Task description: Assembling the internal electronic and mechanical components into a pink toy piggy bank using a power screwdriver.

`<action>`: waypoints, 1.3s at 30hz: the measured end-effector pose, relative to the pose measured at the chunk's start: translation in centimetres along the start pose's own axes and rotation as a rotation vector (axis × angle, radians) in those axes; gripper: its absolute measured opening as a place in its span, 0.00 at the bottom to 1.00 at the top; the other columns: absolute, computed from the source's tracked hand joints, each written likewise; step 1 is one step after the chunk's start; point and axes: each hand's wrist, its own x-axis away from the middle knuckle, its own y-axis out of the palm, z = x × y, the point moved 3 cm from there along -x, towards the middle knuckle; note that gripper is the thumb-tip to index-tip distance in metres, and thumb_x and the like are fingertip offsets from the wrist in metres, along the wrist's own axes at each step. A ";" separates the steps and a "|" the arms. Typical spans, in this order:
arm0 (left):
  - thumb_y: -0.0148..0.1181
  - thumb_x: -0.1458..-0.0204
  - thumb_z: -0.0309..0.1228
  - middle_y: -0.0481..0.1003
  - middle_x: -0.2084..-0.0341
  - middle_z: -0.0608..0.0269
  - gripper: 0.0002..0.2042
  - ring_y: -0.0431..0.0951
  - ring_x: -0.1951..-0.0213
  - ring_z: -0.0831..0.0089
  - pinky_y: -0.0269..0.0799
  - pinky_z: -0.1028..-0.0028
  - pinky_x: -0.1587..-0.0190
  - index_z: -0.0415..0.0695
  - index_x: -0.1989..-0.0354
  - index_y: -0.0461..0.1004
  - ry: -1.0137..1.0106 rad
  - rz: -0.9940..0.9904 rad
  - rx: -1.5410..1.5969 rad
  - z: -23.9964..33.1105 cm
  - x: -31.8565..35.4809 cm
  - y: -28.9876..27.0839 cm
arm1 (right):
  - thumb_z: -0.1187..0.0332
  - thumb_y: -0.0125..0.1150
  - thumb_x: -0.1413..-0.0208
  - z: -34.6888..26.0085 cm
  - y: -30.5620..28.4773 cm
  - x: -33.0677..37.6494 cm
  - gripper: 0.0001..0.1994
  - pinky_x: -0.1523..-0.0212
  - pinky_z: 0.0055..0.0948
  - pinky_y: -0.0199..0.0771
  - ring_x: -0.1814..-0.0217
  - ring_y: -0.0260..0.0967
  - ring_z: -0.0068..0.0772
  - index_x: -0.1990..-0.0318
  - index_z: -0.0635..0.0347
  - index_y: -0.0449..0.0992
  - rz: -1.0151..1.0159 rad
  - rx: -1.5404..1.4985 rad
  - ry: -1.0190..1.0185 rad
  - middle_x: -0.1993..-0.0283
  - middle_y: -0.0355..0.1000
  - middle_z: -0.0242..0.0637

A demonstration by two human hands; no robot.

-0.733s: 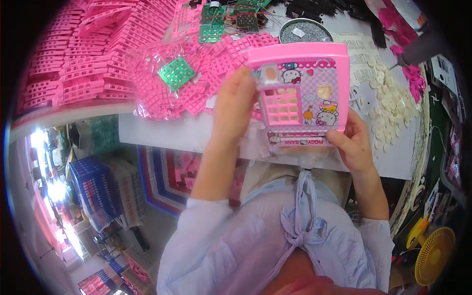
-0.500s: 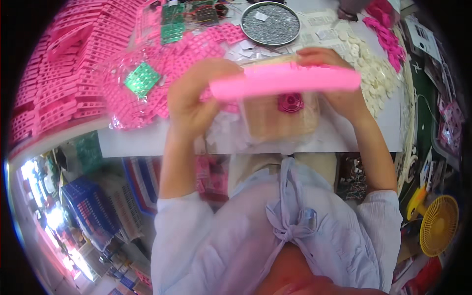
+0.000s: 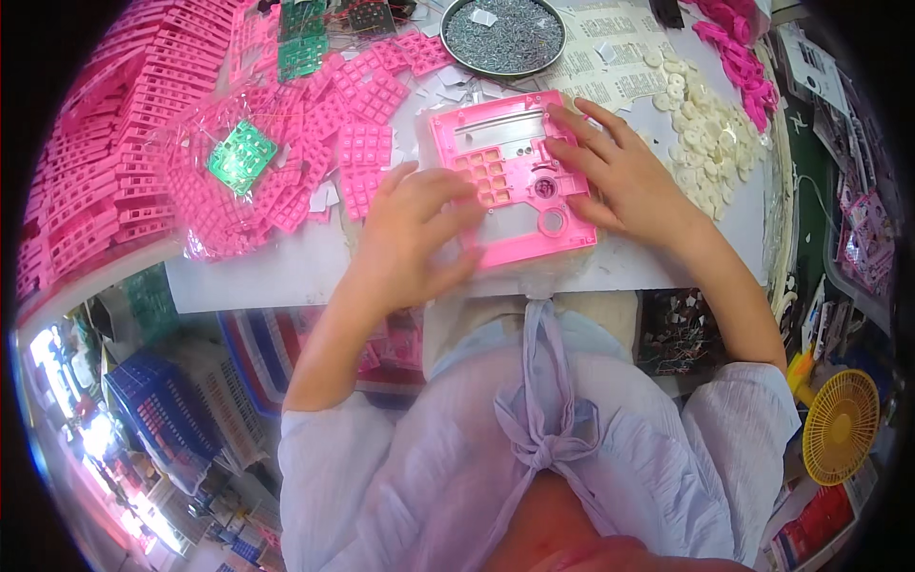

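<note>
A pink plastic casing (image 3: 519,191) lies flat before me on the table, its hollow side up. It has a grid of small square holes, larger cut-outs and round openings; a dark pink round piece (image 3: 545,187) shows in one. My left hand (image 3: 412,229), slightly blurred, is at the casing's left side, fingers apart over its edge. My right hand (image 3: 634,181) rests along the right edge, fingers spread on the rim and thumb near the lower right corner. Under the casing, a pale block shows only at its edges.
Pink keypad sheets (image 3: 367,157) and a bagged green circuit board (image 3: 242,157) lie left, beside stacked pink casings (image 3: 105,143). A round tray of small metal parts (image 3: 503,38) stands behind. White discs (image 3: 710,133) and bright pink bundles (image 3: 739,71) are at right.
The pink casing, held raised and edge-on in both hands before, has come down flat onto the block. My left hand's fingers have spread; my right hand has settled on the right rim.
</note>
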 end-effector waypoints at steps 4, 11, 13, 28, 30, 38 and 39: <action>0.69 0.55 0.36 0.73 0.41 0.55 0.25 0.71 0.39 0.53 0.65 0.54 0.38 0.43 0.46 0.76 0.002 0.051 -0.040 1.9 -2.3 3.0 | 0.61 0.68 0.50 0.1 0.0 0.2 0.27 0.30 0.47 0.61 0.28 0.57 0.57 0.41 0.59 0.75 0.072 -0.054 -0.033 0.28 0.61 0.47; 0.70 0.55 0.37 0.72 0.40 0.55 0.26 0.71 0.40 0.53 0.65 0.55 0.38 0.41 0.45 0.76 -0.002 0.034 -0.037 2.2 -2.2 4.1 | 0.69 0.60 0.43 11.2 -5.8 2.5 0.12 0.59 0.33 0.77 0.63 0.79 0.37 0.53 0.59 0.82 0.341 -0.190 0.645 0.60 0.80 0.41; 0.70 0.55 0.37 0.72 0.40 0.55 0.26 0.71 0.40 0.53 0.65 0.54 0.38 0.41 0.45 0.76 -0.010 0.036 -0.026 2.0 -2.1 4.2 | 0.70 0.60 0.43 12.8 -6.5 2.7 0.11 0.59 0.35 0.77 0.62 0.78 0.40 0.53 0.57 0.82 0.179 0.048 0.660 0.60 0.79 0.39; 0.69 0.52 0.34 0.76 0.50 0.52 0.21 0.76 0.51 0.58 0.73 0.62 0.50 0.41 0.50 0.77 0.037 0.227 0.030 2.5 -2.6 3.5 | 0.75 0.61 0.46 13.1 -5.9 1.9 0.06 0.57 0.39 0.75 0.56 0.74 0.47 0.61 0.60 0.76 0.126 0.192 0.275 0.58 0.75 0.38; 0.65 0.46 0.34 0.77 0.61 0.58 0.14 0.75 0.63 0.68 0.71 0.71 0.61 0.41 0.54 0.78 -0.142 0.327 0.233 2.5 -3.1 3.0 | 0.75 0.61 0.47 8.9 -6.4 1.1 0.06 0.57 0.40 0.75 0.55 0.73 0.46 0.61 0.58 0.77 0.252 0.047 0.188 0.57 0.75 0.38; 0.52 0.32 0.37 0.74 0.79 0.71 0.14 0.64 0.81 0.88 0.55 0.85 0.79 0.39 0.61 0.78 -0.463 -0.108 1.259 0.7 -6.4 2.0 | 0.79 0.66 0.48 -3.5 -6.0 -2.6 0.12 0.62 0.30 0.77 0.61 0.76 0.37 0.55 0.60 0.80 0.243 -0.406 -0.163 0.63 0.77 0.39; 0.53 0.32 0.35 0.75 0.78 0.70 0.13 0.65 0.80 0.87 0.58 0.84 0.78 0.38 0.60 0.78 -0.483 0.027 1.197 0.9 -6.2 1.8 | 0.79 0.66 0.48 -3.7 -5.4 -2.7 0.11 0.62 0.29 0.77 0.63 0.76 0.34 0.56 0.61 0.80 0.308 -0.576 -0.018 0.63 0.77 0.39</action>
